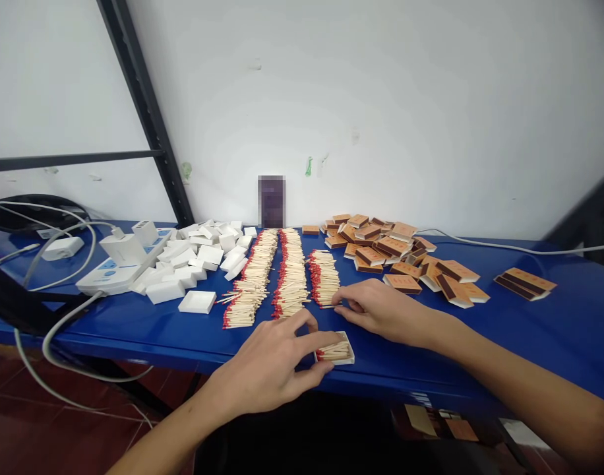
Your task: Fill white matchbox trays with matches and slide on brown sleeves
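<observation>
A small white matchbox tray (350, 359) holding red-tipped matches (333, 351) lies near the table's front edge. My left hand (275, 359) grips it from the left, thumb on the near side and fingers over the far side. My right hand (381, 310) is closed in a pinch at the near end of the shortest row of matches (323, 277); its fingertips partly hide what they grasp. Two longer match rows, a middle one (291, 270) and a left one (255, 277), run toward the wall, red heads to the left.
A heap of empty white trays (198, 251) lies left, with one tray (197, 302) apart in front. Brown matchbox sleeves (381, 244) are piled right. A power strip (117, 274) with chargers and cables stands far left. A pixelated dark rectangle (271, 201) is at the wall.
</observation>
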Demonstrator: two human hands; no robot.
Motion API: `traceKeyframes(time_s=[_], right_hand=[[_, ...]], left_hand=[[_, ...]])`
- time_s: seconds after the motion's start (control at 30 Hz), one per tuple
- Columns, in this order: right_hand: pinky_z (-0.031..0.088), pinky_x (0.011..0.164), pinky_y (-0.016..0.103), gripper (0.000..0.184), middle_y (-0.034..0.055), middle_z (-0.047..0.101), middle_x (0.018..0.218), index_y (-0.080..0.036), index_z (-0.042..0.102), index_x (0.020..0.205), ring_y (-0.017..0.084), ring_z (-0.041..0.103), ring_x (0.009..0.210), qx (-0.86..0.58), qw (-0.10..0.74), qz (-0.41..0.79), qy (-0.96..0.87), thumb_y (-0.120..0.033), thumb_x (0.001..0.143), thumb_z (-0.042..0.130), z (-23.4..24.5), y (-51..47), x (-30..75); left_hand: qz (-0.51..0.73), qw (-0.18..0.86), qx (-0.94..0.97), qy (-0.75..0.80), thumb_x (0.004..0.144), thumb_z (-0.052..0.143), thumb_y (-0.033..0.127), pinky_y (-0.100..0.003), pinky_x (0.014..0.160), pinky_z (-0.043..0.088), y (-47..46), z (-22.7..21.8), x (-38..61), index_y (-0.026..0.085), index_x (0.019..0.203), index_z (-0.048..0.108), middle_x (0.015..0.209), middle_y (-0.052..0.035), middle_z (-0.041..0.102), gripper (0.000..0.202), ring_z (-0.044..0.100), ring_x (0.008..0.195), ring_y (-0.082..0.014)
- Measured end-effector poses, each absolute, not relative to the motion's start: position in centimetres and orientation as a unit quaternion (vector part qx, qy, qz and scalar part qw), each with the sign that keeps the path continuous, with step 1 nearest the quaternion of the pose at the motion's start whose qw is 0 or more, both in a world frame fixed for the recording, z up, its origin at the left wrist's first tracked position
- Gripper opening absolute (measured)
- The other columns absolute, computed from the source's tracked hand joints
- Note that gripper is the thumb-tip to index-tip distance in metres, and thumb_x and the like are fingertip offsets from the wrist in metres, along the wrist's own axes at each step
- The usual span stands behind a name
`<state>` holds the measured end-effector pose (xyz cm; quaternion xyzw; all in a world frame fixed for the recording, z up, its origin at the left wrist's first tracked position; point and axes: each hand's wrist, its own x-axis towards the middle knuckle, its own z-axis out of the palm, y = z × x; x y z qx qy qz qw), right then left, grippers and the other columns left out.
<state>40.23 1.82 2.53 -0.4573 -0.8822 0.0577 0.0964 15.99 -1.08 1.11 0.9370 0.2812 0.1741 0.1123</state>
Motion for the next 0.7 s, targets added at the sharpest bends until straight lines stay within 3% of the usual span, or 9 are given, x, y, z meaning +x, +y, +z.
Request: traceKeyframes(time_s=[0.27, 0.57, 0.7], right_hand=[[0.032, 0.058, 0.026, 0.024, 0.0008, 0.063, 0.065, -0.019, 0.072, 0.098, 0.014, 0.051, 0.057, -0.468, 0.104, 0.098, -0.872, -0.026, 0.094, 0.05, 3.0, 1.7, 40.0], [0.032, 0.06, 0.026, 0.016, -0.0003, 0.057, 0.071, -0.02, 0.062, 0.091, 0.015, 0.049, 0.065, -0.488, 0.086, 0.131, -0.859, -0.031, 0.094, 0.051, 2.9, 1.3, 40.3], [0.034, 0.061, 0.026, 0.012, -0.0002, 0.056, 0.071, -0.02, 0.059, 0.091, 0.016, 0.049, 0.068, -0.481, 0.072, 0.142, -0.862, -0.028, 0.093, 0.051, 3.0, 1.3, 40.4]], left_hand=[[0.207, 0.136, 0.923, 0.295, 0.094, 0.06, 0.036, -0.032, 0.079, 0.051, -1.1, 0.5, 15.8, 0.03, 0.132, 0.054, 0.109, -0.0021, 0.062, 0.039, 0.064, 0.091, -0.0192], [0.292, 0.147, 0.904, 0.276, 0.09, 0.064, 0.023, -0.028, 0.081, 0.051, -0.9, 0.1, 16.0, 0.027, 0.127, 0.055, 0.119, -0.0031, 0.061, 0.037, 0.063, 0.096, -0.0168], [0.273, 0.144, 0.903, 0.3, 0.091, 0.064, 0.029, -0.031, 0.083, 0.051, -0.8, 0.3, 16.0, 0.027, 0.128, 0.055, 0.115, -0.0037, 0.063, 0.039, 0.064, 0.097, -0.0193]])
